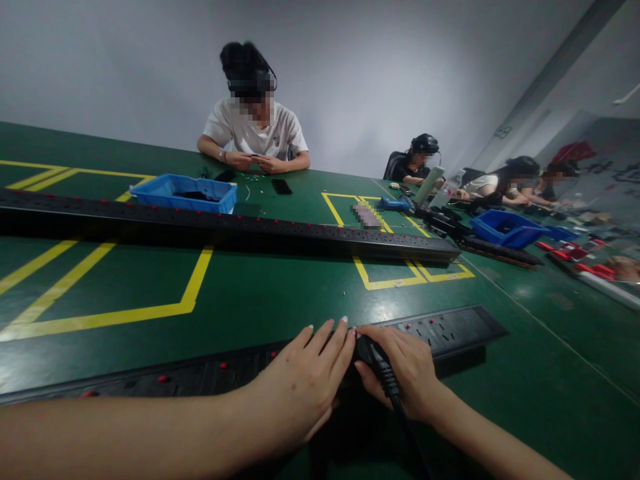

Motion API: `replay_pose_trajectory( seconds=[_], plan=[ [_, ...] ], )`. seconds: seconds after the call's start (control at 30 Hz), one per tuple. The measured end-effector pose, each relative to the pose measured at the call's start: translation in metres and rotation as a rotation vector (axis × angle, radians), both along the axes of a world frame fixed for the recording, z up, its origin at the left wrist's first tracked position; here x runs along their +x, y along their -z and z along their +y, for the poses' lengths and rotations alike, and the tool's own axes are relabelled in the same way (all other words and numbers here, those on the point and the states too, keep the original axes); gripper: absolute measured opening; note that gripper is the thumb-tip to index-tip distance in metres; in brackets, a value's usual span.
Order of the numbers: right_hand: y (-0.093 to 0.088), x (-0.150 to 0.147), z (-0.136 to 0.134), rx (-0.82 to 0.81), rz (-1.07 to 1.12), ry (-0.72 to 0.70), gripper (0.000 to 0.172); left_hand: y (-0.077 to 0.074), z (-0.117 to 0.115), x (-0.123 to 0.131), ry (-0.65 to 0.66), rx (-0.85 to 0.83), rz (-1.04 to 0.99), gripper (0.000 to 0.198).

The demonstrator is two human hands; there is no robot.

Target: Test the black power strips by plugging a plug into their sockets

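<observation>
A long black power strip (200, 372) with red indicator dots lies across the near side of the green table. Over its top rests my left hand (313, 373), fingers stretched out and pointing away from me; its thumb is mostly hidden. Just right of those fingertips, my right hand (407, 367) grips a black plug (367, 350) between thumb and fingers. The plug is against the strip's socket face; how far it sits in a socket is hidden. Its black cord (400, 407) runs down toward me. More sockets (440, 333) show to the right of my right hand.
A second long power strip (250, 230) lies farther back. Behind it are a blue tray (183, 193) with black parts and a seated person (255, 127). Blue bins (507, 230), tools and other people are at right. Yellow tape (125, 312) marks the table (280, 287).
</observation>
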State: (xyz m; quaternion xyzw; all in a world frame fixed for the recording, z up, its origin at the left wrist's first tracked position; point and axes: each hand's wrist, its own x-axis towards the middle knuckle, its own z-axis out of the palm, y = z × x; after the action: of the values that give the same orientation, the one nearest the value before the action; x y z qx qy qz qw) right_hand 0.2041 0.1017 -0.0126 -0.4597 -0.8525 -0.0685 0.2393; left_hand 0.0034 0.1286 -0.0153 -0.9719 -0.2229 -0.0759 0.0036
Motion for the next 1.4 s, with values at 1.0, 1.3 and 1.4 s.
replay_pose_trajectory(
  seconds=[1.0,1.3,1.4],
  plan=[
    [-0.0013,0.0032,-0.0022,-0.085,0.001,-0.003,0.032,-0.0004,-0.0007,0.0001,-0.004,0.017,0.001,0.065],
    [-0.001,0.0027,-0.0016,-0.082,0.012,-0.002,0.032,-0.0002,-0.0008,0.0013,-0.003,0.023,-0.004,0.064],
    [-0.0036,0.0003,-0.0015,-0.066,0.035,0.017,0.03,-0.0009,0.0,0.0013,0.005,0.019,-0.011,0.063]
  ],
)
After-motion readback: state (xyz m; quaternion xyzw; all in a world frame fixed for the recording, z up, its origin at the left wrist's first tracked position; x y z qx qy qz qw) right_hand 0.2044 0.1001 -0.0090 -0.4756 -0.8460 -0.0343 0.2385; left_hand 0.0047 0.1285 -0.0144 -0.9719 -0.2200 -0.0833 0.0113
